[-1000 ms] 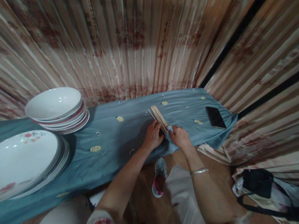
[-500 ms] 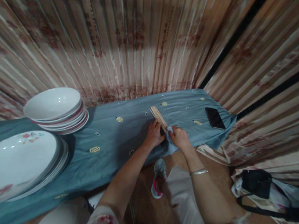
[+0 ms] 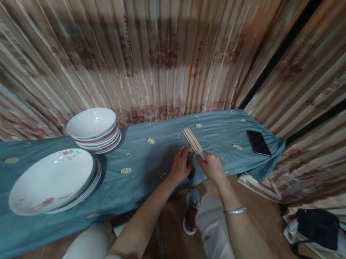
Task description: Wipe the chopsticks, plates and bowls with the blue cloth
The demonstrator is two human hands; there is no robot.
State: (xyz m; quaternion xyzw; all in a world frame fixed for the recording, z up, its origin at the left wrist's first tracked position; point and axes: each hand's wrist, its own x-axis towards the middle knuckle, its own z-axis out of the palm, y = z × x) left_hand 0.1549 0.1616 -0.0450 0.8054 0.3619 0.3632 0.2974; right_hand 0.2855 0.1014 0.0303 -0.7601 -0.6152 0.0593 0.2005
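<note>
Hands [image 3: 212,165] apart, the right gripping sticks [image 3: 191,139] and pale blue cloth [image 3: 199,170]

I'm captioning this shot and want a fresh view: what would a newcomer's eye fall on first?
Probably the stack of large white plates on the left of the blue-green tablecloth, with a stack of bowls behind it. Next, right of centre, come the thin sticks, gripped at their near end by the right hand with a light blue cloth; the left hand is close by. A dark phone lies near the tablecloth's right end.
</note>
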